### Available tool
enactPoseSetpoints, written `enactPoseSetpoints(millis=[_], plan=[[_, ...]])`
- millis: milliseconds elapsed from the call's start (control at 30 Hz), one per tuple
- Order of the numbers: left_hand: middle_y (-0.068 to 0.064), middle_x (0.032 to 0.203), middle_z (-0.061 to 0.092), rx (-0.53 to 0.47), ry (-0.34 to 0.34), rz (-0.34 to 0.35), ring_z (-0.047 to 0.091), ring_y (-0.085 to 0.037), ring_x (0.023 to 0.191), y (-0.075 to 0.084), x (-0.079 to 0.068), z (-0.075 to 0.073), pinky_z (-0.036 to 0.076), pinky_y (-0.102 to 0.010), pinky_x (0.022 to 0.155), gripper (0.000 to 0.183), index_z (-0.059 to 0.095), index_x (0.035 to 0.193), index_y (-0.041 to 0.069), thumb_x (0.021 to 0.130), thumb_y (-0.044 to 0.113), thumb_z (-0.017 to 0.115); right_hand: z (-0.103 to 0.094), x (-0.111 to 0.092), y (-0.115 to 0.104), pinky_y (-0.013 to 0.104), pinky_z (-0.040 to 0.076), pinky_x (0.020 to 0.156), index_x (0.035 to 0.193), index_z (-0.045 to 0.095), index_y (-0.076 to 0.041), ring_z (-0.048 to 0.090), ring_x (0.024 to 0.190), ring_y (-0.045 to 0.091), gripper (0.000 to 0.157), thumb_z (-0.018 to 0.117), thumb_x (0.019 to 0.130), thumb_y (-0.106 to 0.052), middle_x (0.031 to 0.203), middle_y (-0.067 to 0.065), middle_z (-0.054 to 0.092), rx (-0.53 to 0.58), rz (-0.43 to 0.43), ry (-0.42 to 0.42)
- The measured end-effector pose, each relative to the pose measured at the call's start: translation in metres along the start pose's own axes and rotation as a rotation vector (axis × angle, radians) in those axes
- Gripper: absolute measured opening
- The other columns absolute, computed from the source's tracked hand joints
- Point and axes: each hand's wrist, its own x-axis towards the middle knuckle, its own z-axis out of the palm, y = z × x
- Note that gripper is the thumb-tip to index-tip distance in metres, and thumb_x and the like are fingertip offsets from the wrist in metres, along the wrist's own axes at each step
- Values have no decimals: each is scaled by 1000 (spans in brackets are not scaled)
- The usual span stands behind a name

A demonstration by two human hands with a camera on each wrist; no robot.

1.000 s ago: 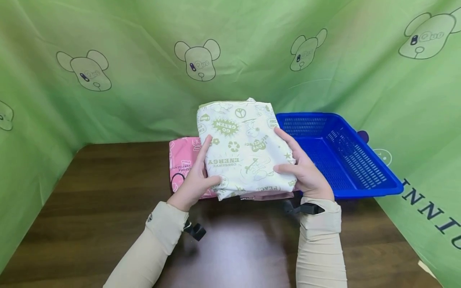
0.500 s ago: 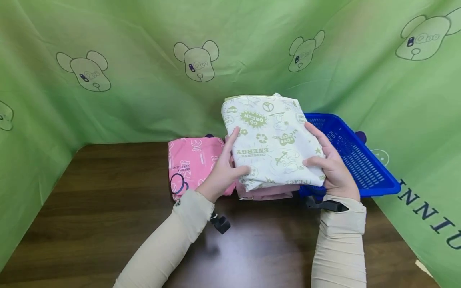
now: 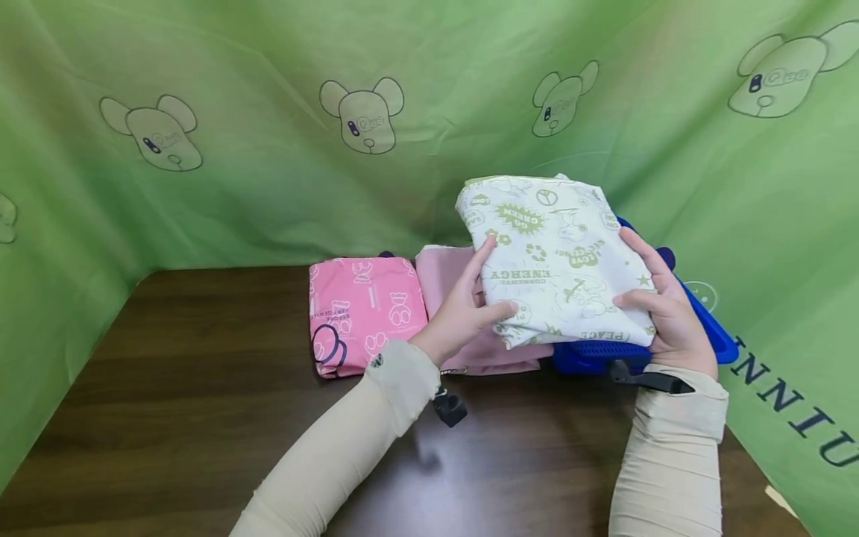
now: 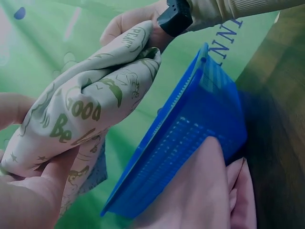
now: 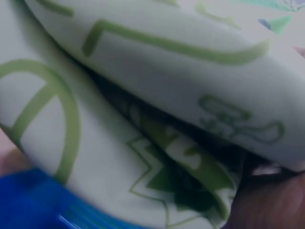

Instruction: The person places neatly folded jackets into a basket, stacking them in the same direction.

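Both hands hold up a folded white cloth [image 3: 557,257] printed with green words and drawings. My left hand [image 3: 463,309] grips its left edge, thumb on top and the other fingers mostly hidden beneath. At the right edge, my right hand [image 3: 674,317] grips in the same manner. Below the cloth is a blue plastic basket [image 3: 597,359], largely covered by it in the head view. The left wrist view shows the cloth's folded layers above the basket's slotted side [image 4: 186,129]. Close folds of the printed fabric [image 5: 105,157] fill the right wrist view.
A folded bright pink cloth [image 3: 365,298] with white outlines lies on the dark wooden table [image 3: 201,418]. Right beside it, a folded pale pink cloth [image 3: 439,265] reaches to the basket. Green curtains [image 3: 268,186] with bear drawings enclose the back and sides.
Both hands have carried the folded white cloth rightward, from above the pink cloths to over the basket. The two pink cloths are now more exposed, the basket more covered.
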Motion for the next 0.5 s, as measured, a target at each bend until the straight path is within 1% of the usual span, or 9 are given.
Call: enactPoseSetpoints(millis=[167,267,367,500], plan=[[-7,128,51,-28,19,-34,62,-22,99,-9,7,13,54,-36,79,91,19,145,46,85,-6,62,-14,-3,-6,37,56,72,150,20,-13,60,102,27,89,20,75,35,137,12,41,28,-35,17],[-6,129,51,-25,44,-49,62,-20,101,-16,12,22,54,-34,79,88,21,146,44,86,-5,62,-23,-6,-9,36,55,74,150,21,-12,60,103,27,89,18,74,35,136,12,43,46,-49,34],[-2,135,45,46,52,-43,61,-14,101,-23,17,30,53,-30,79,86,21,148,39,86,-3,63,-33,-12,-11,36,55,74,150,21,-11,61,103,28,90,17,73,35,136,11,46,63,-55,52],[5,145,30,173,49,-20,57,-6,104,-31,21,39,51,-23,81,82,21,149,32,86,2,65,-44,-20,-13,38,55,73,150,20,-11,61,102,29,91,14,72,35,135,12,48,88,-69,62]])
